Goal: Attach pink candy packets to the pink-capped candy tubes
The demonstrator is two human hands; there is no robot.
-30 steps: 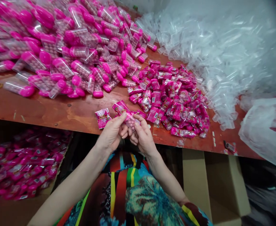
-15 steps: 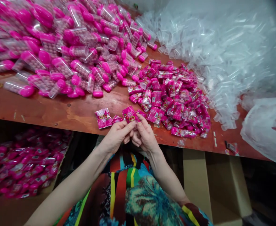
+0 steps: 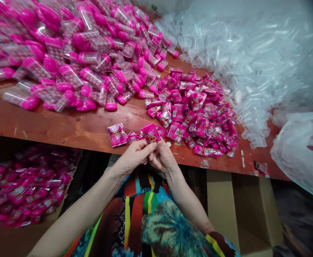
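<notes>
Between my hands, just over the table's front edge, is a flat pink printed wrapper (image 3: 150, 133). My left hand (image 3: 135, 155) pinches its lower left edge between thumb and fingers. My right hand (image 3: 164, 156) grips the lower right corner, its thumb near the left one and its other fingers curled below. Just left of the wrapper, another pink wrapper (image 3: 117, 135) lies on the table, with a further one partly hidden beside it. A heap of pink wrapped packets (image 3: 196, 110) lies to the right, beyond my right hand.
Clear tubes with pink caps and small beads (image 3: 92, 57) are piled at the back left of the red-brown table (image 3: 73, 130). Clear empty tubes (image 3: 242, 57) fill the back right, near a plastic bag (image 3: 301, 142). Below stand a box of pink packets (image 3: 28, 189) and a cardboard box (image 3: 222, 210).
The wrapper in my hands has been turned and spread so more of its printed face shows. My right hand has shifted slightly down, its thumb now upright at the wrapper's corner.
</notes>
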